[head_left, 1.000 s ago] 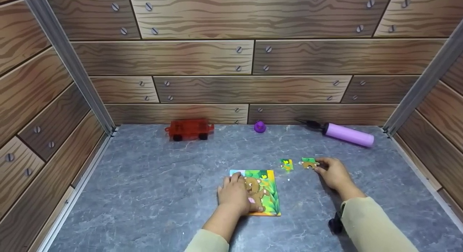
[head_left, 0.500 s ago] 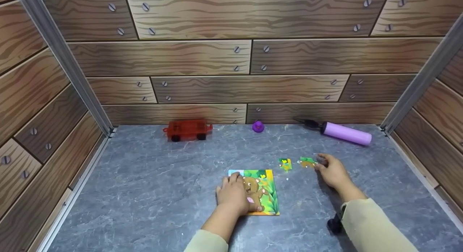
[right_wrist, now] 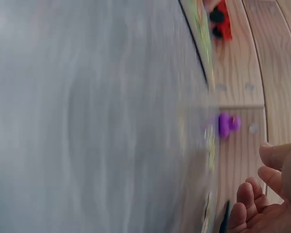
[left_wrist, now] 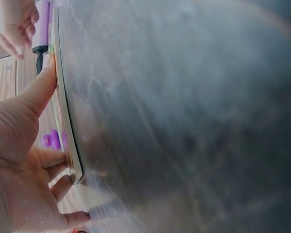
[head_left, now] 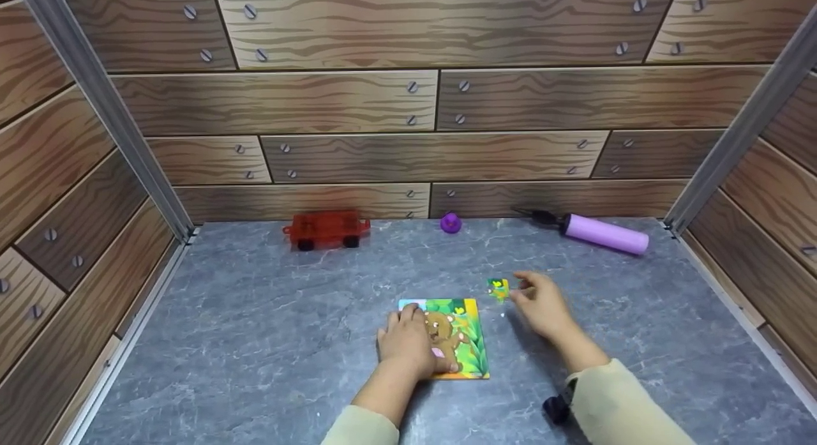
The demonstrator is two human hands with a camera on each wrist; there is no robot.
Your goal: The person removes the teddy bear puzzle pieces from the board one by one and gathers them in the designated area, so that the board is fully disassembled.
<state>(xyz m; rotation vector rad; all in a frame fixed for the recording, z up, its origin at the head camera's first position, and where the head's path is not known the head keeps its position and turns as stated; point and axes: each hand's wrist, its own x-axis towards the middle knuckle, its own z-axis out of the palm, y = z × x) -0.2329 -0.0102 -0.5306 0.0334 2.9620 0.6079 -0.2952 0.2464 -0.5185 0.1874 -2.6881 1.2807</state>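
A square picture puzzle board (head_left: 466, 343) with a brown bear lies flat on the grey table. My left hand (head_left: 405, 339) rests on its left half with fingers straight, and the thumb (left_wrist: 39, 87) lies along the board's edge (left_wrist: 68, 121). My right hand (head_left: 542, 308) hovers low just right of a small loose green-and-yellow piece (head_left: 498, 287). Its fingers (right_wrist: 247, 199) are curled. The brown-and-green puzzle piece is hidden in the head view. A green sliver (right_wrist: 204, 221) shows by the fingertips in the right wrist view.
Along the back wall stand a red toy wagon (head_left: 327, 228), a small purple toy (head_left: 450, 223) and a lilac hand pump (head_left: 603, 233) with a black nozzle. Wood-patterned walls close in three sides of the grey table (head_left: 268, 343).
My right hand has moved left from the brown-and-green piece's spot to beside the other loose piece, and the brown-and-green piece has gone from sight. My left hand has stayed on the board.
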